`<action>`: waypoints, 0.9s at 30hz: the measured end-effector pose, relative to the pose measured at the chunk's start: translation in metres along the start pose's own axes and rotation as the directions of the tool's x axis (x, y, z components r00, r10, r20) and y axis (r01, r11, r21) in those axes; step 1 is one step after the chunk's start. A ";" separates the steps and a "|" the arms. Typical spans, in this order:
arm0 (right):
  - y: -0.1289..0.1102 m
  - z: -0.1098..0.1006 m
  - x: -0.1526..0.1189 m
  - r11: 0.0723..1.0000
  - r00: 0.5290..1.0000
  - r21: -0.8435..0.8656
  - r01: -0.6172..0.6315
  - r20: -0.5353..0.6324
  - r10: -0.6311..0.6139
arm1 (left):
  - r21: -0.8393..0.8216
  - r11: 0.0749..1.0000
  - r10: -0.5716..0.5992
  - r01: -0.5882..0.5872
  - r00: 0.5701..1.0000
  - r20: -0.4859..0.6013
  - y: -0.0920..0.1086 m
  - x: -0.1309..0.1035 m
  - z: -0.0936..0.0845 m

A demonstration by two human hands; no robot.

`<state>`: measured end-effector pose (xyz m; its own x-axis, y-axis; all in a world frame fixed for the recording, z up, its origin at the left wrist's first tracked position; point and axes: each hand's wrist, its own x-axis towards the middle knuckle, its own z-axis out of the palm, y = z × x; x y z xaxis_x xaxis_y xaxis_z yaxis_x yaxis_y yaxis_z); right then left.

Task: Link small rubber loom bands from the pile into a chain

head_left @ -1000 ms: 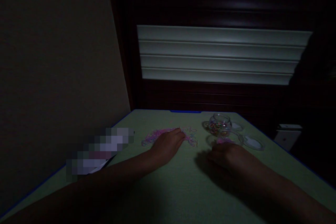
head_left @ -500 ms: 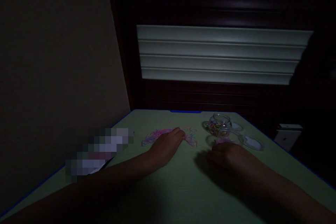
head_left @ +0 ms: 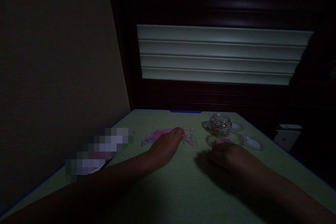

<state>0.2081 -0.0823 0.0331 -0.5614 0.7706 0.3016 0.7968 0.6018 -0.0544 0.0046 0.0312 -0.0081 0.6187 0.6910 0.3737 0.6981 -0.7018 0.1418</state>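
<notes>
My left hand reaches into a loose pile of small pink and multicoloured rubber bands on the table. Its fingertips are pinched together, and whatever sits between them is too small to make out. On the right, my right hand is closed, knuckles up, directly in front of a low clear jar with pink bands inside. The hand covers the jar's near side, so whether the fingers touch it is hidden. Behind it stands a second round clear jar, its mouth uncovered, partly filled with mixed-colour bands.
Two clear lids lie right of the jars, a nearer lid and a farther lid. A blurred-out object lies along the left table edge. White boxes stand beyond the right edge. The light is dim.
The fingertips of my left hand have shifted slightly over the band pile. My right hand and the jars stay in place.
</notes>
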 end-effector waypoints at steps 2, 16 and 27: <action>0.000 0.000 0.000 1.000 1.000 -0.005 -0.006 0.005 0.006 | 0.001 0.999 -0.032 0.032 0.999 0.004 0.000 0.000 -0.001; -0.001 -0.001 0.000 1.000 1.000 -0.020 -0.012 0.013 0.012 | 0.005 1.000 0.011 -0.011 1.000 -0.025 0.009 -0.005 -0.010; -0.001 0.000 -0.001 1.000 1.000 -0.019 -0.023 0.016 0.023 | -0.033 0.998 0.047 -0.049 0.998 -0.037 0.010 -0.006 -0.011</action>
<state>0.2077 -0.0834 0.0331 -0.5462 0.7877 0.2848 0.8136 0.5798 -0.0433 0.0039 0.0184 0.0011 0.6372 0.6500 0.4140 0.6548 -0.7400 0.1540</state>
